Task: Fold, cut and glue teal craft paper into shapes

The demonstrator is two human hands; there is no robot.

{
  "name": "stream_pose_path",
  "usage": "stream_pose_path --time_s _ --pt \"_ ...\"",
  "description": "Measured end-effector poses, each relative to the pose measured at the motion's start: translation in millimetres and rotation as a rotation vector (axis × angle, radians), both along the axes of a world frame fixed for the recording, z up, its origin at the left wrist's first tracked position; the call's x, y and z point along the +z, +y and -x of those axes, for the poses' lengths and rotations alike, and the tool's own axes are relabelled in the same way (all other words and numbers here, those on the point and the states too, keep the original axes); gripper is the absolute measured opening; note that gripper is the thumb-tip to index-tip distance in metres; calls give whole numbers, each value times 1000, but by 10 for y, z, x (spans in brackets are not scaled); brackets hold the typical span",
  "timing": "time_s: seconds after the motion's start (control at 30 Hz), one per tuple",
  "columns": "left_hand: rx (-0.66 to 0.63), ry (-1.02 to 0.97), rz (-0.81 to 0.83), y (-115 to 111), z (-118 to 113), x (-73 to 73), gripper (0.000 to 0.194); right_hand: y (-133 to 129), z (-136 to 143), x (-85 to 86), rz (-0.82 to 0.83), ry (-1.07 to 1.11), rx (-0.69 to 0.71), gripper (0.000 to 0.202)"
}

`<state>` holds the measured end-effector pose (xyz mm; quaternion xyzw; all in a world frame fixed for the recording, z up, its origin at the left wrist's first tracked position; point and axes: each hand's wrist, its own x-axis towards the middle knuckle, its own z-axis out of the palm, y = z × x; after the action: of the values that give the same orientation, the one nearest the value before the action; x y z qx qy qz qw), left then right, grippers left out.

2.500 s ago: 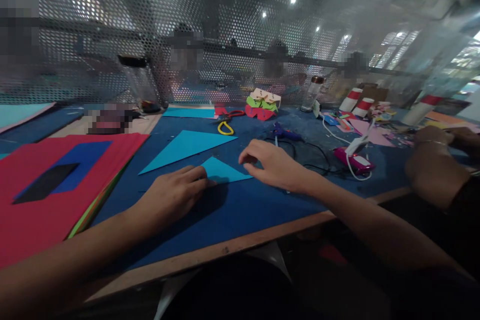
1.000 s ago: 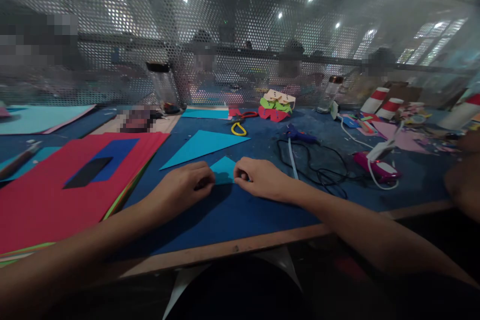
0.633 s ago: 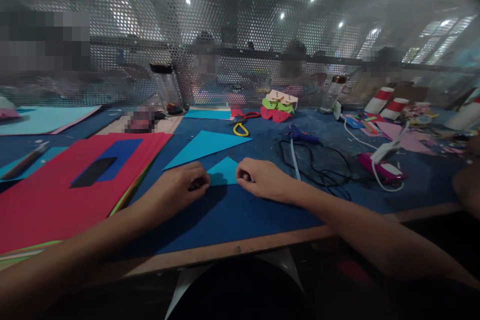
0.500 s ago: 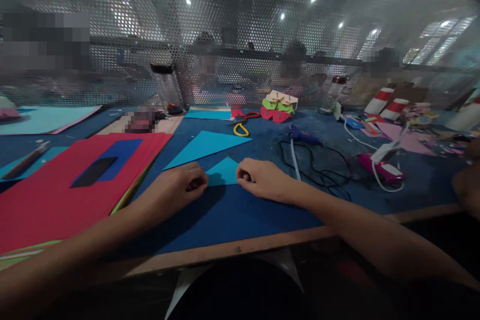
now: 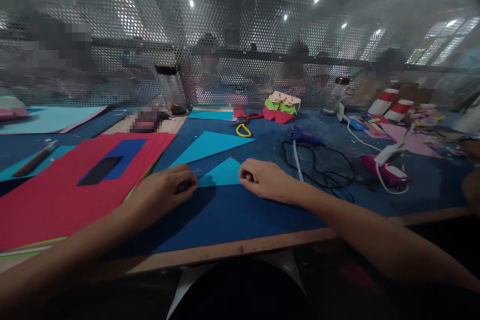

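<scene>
A piece of light-blue paper [image 5: 221, 172], its visible part triangular, lies on the table between my two hands. My left hand [image 5: 168, 189] rests at the paper's left corner with its fingers curled together; the fingertips are partly hidden. At the right end, my right hand [image 5: 264, 179] has its fingers closed on the paper's edge and covers that corner. Just behind lies a larger light-blue paper triangle [image 5: 213, 146], its left tip close to my left hand. Scissors with a yellow and a red handle [image 5: 243, 130] lie beyond it.
To the left is a stack of coloured paper [image 5: 48, 195] bearing a black strip [image 5: 99, 171]. A blue glue gun [image 5: 305, 137] with looped cable and a pink power strip [image 5: 386, 171] are on the right. Behind stand a glass bottle [image 5: 170, 91], a folded paper piece [image 5: 281, 107] and perforated mesh.
My left hand has slid left along the near edge of the paper, showing more of it. My right hand stays at the right end. The view has shifted slightly.
</scene>
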<state>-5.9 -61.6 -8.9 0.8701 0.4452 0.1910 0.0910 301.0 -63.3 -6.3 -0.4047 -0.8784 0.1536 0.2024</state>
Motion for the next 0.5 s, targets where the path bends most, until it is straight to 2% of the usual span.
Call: stream_pose_path --time_s 0.2,0.5 --pt "20 -7 3 -36 82 37 26 9 -1 -21 -6 10 -1 3" --pt "102 6 -12 -69 351 -19 22 18 -5 -30 6 2 -3 4"
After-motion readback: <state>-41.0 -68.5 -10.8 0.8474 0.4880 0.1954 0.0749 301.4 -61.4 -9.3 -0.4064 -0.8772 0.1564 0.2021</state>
